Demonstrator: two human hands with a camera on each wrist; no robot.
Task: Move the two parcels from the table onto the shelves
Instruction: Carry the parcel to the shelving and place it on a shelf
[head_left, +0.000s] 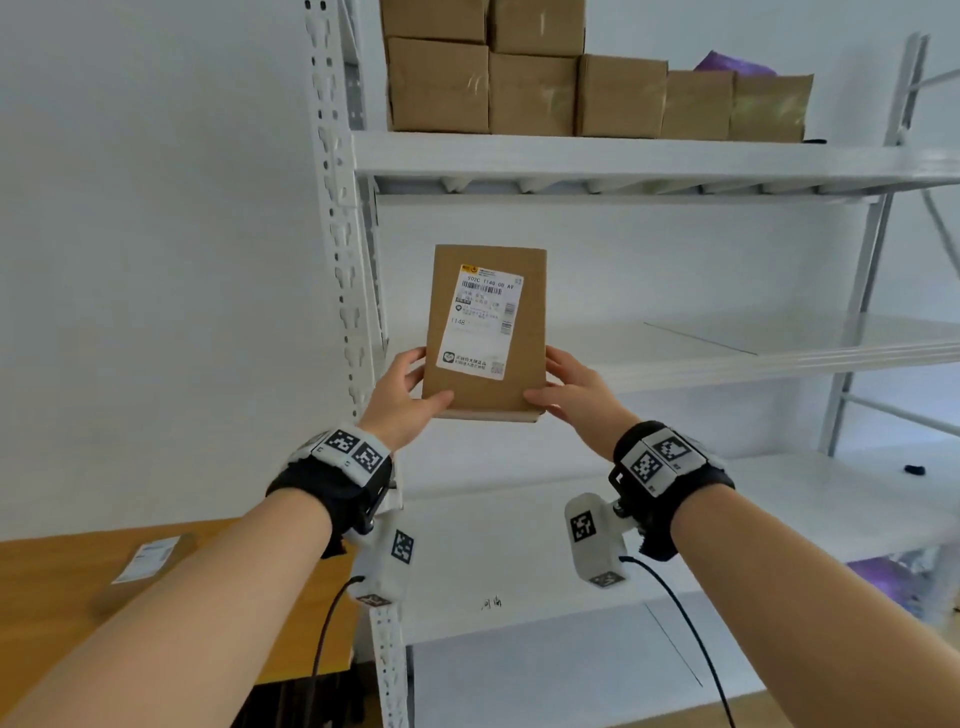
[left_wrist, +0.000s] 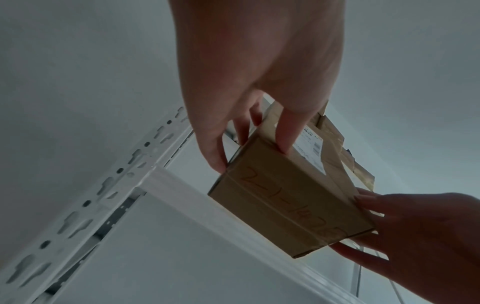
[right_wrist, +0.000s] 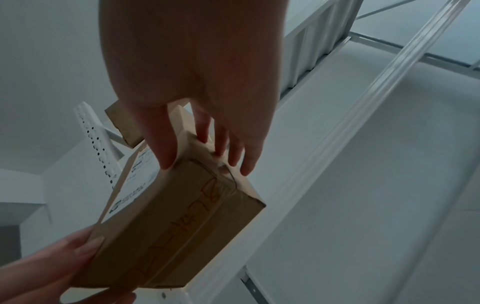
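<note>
A flat brown cardboard parcel (head_left: 483, 332) with a white shipping label is held up in front of the middle shelf (head_left: 727, 353) of a white metal rack. My left hand (head_left: 405, 395) grips its lower left edge, thumb on top and fingers underneath. My right hand (head_left: 566, 389) grips the lower right edge the same way. The left wrist view shows the parcel (left_wrist: 291, 203) from below, with handwriting on its side. The right wrist view shows the parcel (right_wrist: 182, 222) over the shelf's front edge. A second labelled parcel (head_left: 145, 566) lies on the wooden table (head_left: 218, 613) at lower left.
The top shelf (head_left: 623, 156) carries several brown boxes (head_left: 530, 93) and a purple bag (head_left: 732, 65). A perforated white upright (head_left: 337, 218) stands just left of the held parcel. A lower shelf (head_left: 779, 499) has a small black object (head_left: 914, 470); another purple bag (head_left: 883, 579) sits below.
</note>
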